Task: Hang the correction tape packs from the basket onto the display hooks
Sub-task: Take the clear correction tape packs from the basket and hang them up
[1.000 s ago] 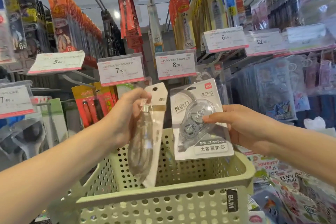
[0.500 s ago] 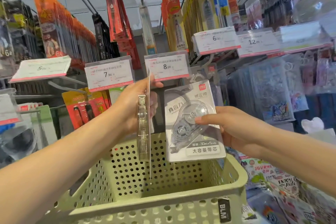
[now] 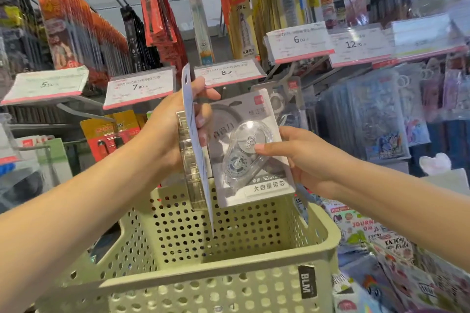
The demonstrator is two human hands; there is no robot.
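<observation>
My left hand (image 3: 167,132) grips a correction tape pack (image 3: 190,150) turned edge-on to me, its hang hole at the top near the 8.00 price tag (image 3: 227,72). A second correction tape pack (image 3: 250,150) faces me in my right hand (image 3: 300,157), showing a clear dispenser on a grey-white card; the thumb rests on the blister. Both packs hover above the pale green perforated basket (image 3: 229,264), just in front of the display hooks. More matching packs (image 3: 287,101) hang behind the right-hand one.
Rows of hooks hold orange, red and black stationery packs (image 3: 76,25) above price tags reading 7.90 (image 3: 140,86), 6.00 (image 3: 300,39) and 12.90 (image 3: 353,44). Clear sleeves (image 3: 376,114) hang on the right. Sticker packs (image 3: 376,256) lie low at right.
The left pack has turned from a slanted side view to edge-on and risen toward the 8.00 tag. The right pack has stayed facing me and moved slightly up.
</observation>
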